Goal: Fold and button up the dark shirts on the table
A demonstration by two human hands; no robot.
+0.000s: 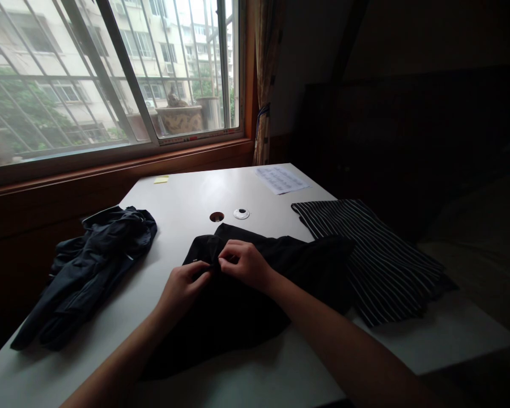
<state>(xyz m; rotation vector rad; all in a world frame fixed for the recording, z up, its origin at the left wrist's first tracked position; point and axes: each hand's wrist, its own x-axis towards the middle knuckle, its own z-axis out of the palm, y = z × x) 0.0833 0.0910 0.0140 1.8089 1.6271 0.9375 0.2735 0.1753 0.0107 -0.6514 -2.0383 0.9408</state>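
Note:
A black garment (238, 311), perhaps trousers, lies spread across the white table in front of me. Its exact kind is hard to make out in the dim light. My left hand (189, 283) pinches the cloth near its upper left part. Close beside it, my right hand (246, 263) pinches the same area with thumb and forefinger. The fingertips of both hands nearly meet over a fold, and a small pale detail shows on the cloth by the left fingers. What exactly sits between the fingertips is too small to see.
A crumpled dark blue garment (102, 260) lies on the table (182, 198) at left. Folded striped cloth (378, 255) rests at right, touching the black garment. Farther back are a cable hole (216, 217), its round cover (241, 213), a printed sheet (283, 178) and a yellow note (161, 179).

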